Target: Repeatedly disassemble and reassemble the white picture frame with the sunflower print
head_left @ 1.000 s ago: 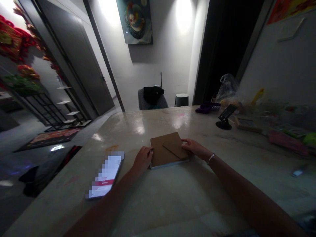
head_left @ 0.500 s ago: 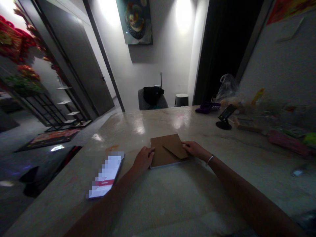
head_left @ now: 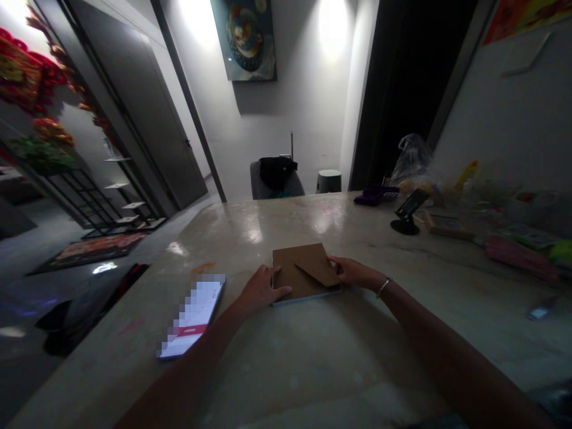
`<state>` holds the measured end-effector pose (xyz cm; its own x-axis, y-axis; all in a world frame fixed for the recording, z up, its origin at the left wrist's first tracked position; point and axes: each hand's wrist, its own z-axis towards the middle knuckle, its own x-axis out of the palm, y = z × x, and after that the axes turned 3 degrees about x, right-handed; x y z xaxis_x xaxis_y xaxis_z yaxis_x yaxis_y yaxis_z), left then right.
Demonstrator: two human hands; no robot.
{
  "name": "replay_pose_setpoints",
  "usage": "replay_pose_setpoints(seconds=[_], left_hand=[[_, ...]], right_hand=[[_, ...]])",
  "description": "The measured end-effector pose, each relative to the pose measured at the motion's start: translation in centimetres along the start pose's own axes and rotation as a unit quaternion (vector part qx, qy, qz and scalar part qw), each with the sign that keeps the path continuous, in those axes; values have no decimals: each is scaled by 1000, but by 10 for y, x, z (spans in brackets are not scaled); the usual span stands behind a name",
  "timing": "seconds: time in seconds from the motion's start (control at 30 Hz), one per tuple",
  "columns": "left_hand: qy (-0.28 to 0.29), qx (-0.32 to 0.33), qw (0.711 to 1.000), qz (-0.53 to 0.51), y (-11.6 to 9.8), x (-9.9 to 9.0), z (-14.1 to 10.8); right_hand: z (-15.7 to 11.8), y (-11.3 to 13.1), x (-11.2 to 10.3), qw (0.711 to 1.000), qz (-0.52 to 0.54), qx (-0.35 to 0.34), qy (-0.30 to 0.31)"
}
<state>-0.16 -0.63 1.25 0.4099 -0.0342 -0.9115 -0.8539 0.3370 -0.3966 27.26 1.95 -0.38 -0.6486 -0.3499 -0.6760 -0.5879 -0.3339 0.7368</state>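
Observation:
A brown kraft-covered notebook [head_left: 290,275] lies flat on the pale marble table [head_left: 250,381], and a triangular brown flap [head_left: 317,265] is raised on its upper right part. My left hand [head_left: 260,292] holds the notebook's left edge, with the fingers over its near corner. My right hand [head_left: 355,273] grips the right side, with the fingertips at the flap's edge. A phone [head_left: 192,319] with a pixelated screen lies face up to the left of my left forearm, not touching either hand.
Along the table's right side are a black phone stand [head_left: 406,217], a purple object [head_left: 374,195], a pink item [head_left: 521,257], and mixed clutter with a plastic bag [head_left: 411,159]. The table's left edge drops to a dark floor. A chair [head_left: 276,180] stands beyond the far edge.
My left fingers have slid rightward onto the notebook's near corner. The flap stands more clearly raised than a second ago, and the notebook has shifted slightly toward me.

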Motion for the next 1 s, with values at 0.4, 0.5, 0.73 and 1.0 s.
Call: replay_pose_setpoints(seconds=[0.4,0.5,0.73,1.0], left_hand=[[1,-7,1000,15,-2,2,0],[-53,12,998,28,1,6,3],[-61,59,994,62,7,13,15],[-42,74,988,129,8,14,19]], right_hand=[[1,1,5,989,-130,18,-64],[2,3,8,971,-182,-35,-149],[6,0,12,972,-200,-59,-108],[4,5,9,964,-254,-8,-76]])
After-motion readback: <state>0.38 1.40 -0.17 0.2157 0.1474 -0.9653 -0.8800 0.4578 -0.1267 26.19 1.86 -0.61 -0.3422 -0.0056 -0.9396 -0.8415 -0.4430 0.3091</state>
